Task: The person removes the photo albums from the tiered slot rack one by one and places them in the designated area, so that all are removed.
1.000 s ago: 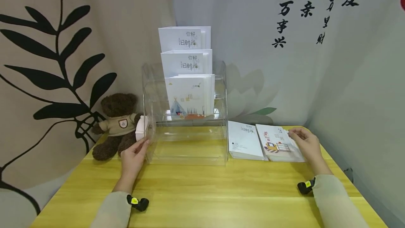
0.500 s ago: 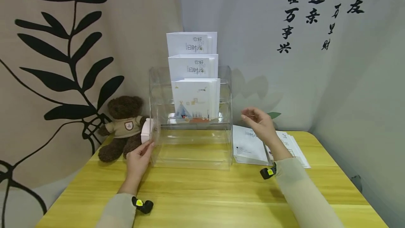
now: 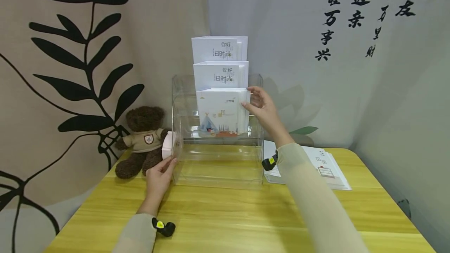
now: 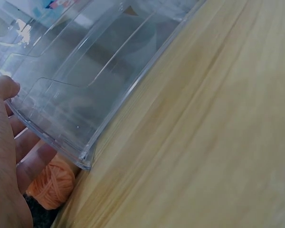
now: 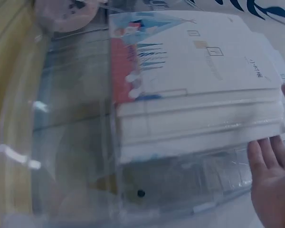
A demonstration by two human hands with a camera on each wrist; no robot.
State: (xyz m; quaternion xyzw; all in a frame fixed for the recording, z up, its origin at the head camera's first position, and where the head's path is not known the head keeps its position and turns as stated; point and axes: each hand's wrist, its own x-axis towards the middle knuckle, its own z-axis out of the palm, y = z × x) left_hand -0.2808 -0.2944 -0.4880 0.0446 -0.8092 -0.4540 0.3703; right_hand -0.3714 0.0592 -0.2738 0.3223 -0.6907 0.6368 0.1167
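A clear acrylic tiered rack (image 3: 218, 173) stands on the wooden table with white photo albums upright in its tiers. My left hand (image 3: 159, 177) grips the rack's lower left side edge; in the left wrist view the thumb lies in front of the clear plastic and the fingers behind it. My right hand (image 3: 265, 114) holds the upper right edge of the front album (image 3: 216, 108), which has a tent drawing on its cover. In the right wrist view its fingertips (image 5: 261, 159) are at the back cover of this thick album (image 5: 194, 57). Two similar albums (image 3: 215, 48) stand behind, higher up.
More albums (image 3: 327, 167) lie flat right of the rack, partly hidden by my right forearm. A brown teddy bear (image 3: 144, 139) sits at the left beside a pale pink object (image 3: 168, 145). An orange yarn ball (image 4: 54, 183) shows beside the rack in the left wrist view.
My right hand has left the flat albums on the right and moved left and up to the front album in the rack. The left hand stays at the rack's side.
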